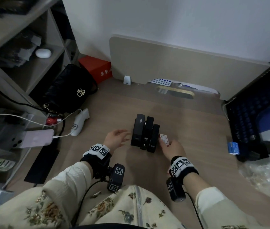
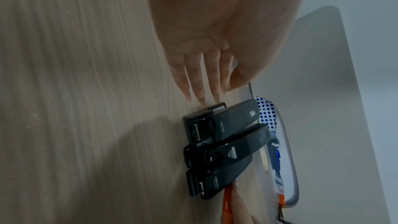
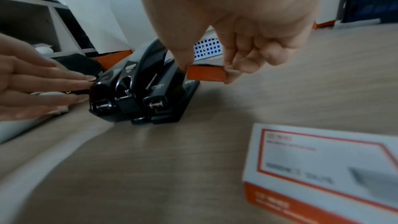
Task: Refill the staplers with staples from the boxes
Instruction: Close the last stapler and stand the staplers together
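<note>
From the head view, three black staplers (image 1: 145,133) stand side by side in a tight row on the wooden tabletop (image 1: 188,123). The left hand (image 1: 117,138) reaches toward the leftmost one with its fingers spread and straight, holding nothing. The right hand (image 1: 172,148) pinches a small staple box (image 1: 164,138) just beside the rightmost stapler. None of the staplers looks opened for loading yet, so the step in hand seems to be getting staples ready while steadying a stapler. A blue box (image 1: 233,147) lies well apart at the right edge.

In the left wrist view, the straight fingertips (image 2: 201,98) sit at the base end of the nearest stapler (image 2: 219,122); whether they touch is hard to tell. To do this well, that hand should draw one stapler clear of the row before lifting its top, since the three are packed against each other and would likely tip together.

In the right wrist view, thumb and fingers hold the staple box (image 3: 206,72) by its narrow orange end, above the rightmost stapler (image 3: 163,94). A second white and orange box (image 3: 323,168) lies flat on the tabletop nearer the camera. A light pinch suits the small carton; it should be kept level when opened so the strips do not spill.
</note>
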Motion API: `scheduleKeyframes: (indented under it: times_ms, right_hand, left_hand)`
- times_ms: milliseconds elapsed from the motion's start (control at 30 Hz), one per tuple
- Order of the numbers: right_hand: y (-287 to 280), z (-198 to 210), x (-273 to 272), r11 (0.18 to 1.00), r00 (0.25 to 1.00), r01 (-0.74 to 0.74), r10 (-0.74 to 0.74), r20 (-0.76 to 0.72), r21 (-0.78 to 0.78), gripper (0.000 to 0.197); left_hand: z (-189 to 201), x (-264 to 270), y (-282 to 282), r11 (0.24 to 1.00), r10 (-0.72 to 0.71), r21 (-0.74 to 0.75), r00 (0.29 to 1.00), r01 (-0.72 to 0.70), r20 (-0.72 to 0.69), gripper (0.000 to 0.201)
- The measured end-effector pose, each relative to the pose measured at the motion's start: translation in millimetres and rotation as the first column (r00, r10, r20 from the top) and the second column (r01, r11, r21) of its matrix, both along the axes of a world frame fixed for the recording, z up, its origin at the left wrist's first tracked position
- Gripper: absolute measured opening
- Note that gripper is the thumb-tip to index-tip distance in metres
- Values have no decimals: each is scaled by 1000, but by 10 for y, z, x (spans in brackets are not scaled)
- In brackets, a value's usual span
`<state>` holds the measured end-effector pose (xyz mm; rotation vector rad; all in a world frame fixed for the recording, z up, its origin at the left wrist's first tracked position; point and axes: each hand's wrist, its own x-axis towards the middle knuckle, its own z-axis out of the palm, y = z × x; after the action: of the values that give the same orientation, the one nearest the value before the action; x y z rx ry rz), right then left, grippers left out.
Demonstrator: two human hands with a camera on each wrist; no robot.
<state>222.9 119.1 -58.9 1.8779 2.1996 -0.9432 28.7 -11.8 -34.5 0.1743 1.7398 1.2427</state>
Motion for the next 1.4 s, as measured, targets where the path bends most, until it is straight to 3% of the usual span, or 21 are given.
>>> scheduleKeyframes:
  times_ms: [100, 233, 367, 500, 700, 833, 1033, 1133, 1267, 1333, 1400]
  right_hand:
    - [-17, -57, -88, 998, 991, -25, 17, -131, -63, 50]
    - [-67, -100, -35, 998, 977, -35, 23, -210, -57, 37]
    - [-77, -135, 116, 990, 959, -125, 104, -265, -64, 45]
    - [-87, -120, 193, 926, 921, -377, 372, -116, -21, 47]
    - [-63, -50, 197, 889, 883, -457, 450, 134, 27, 46]
    - [-55, -30, 220, 884, 881, -467, 466, 78, -6, 47]
    - [-23, 14, 504, 965, 965, -260, 259, -29, -24, 48]
    - [-42, 34, 683, 961, 959, -262, 270, 89, -92, 64]
    - [-153, -31, 856, 923, 872, -345, 382, 305, -170, 99]
    - [-217, -71, 885, 928, 870, -347, 374, 321, -138, 88]
    - [-257, -89, 874, 939, 889, -335, 343, 304, -79, 63]
  left_hand:
    - [5, 2, 29, 1000, -30, -10, 999, 30, -16, 18]
    - [3, 48, 85, 990, -143, -22, 984, 141, -102, 39]
    - [16, 158, 192, 954, -298, 13, 954, 299, -45, 58]
    - [-46, 193, 237, 926, -374, 4, 923, 376, -91, 61]
    - [-106, 148, 294, 937, -349, -41, 928, 347, -131, 57]
    - [-106, 159, 323, 918, -395, -123, 898, 377, -192, 61]
    - [-133, 130, 316, 879, -469, -251, 833, 407, -292, 67]
    - [-138, 130, 311, 872, -481, -268, 821, 411, -307, 66]
    - [-155, 127, 304, 877, -473, -247, 828, 412, -301, 66]
    - [-163, 124, 304, 873, -481, -242, 828, 423, -288, 67]
    - [-193, 114, 302, 873, -483, -220, 833, 435, -270, 75]
